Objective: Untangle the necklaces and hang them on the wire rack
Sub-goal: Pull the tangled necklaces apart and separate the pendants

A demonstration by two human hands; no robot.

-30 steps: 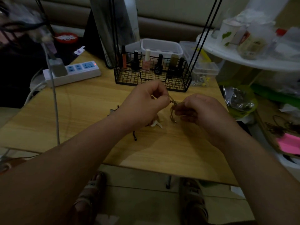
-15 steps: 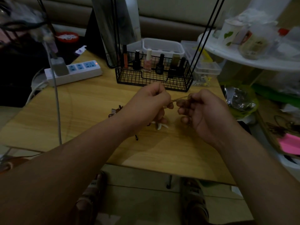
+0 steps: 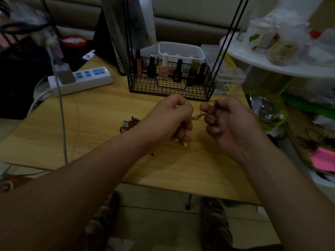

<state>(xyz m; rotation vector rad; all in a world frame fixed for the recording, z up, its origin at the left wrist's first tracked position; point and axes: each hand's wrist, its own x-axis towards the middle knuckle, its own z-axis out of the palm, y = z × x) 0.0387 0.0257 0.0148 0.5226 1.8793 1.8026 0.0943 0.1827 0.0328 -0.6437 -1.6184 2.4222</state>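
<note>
Your table [image 3: 90, 127] is pale yellow wood grain, and the wire rack [image 3: 145, 87] is black with zigzag mesh. The chain [image 3: 198, 116] looks dull gold (hard to call in this light). The power strip [image 3: 85, 82] is white with blue sockets and a red lamp, and one polish bottle [image 3: 163, 71] is pink.

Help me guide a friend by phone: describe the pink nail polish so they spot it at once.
Start at the wooden table and go to the black wire basket near its far edge. Bottles stand in a row inside. The pink nail polish is third from the left, the only pale bottle, with a cream cap, between dark, black-capped ones.
</note>
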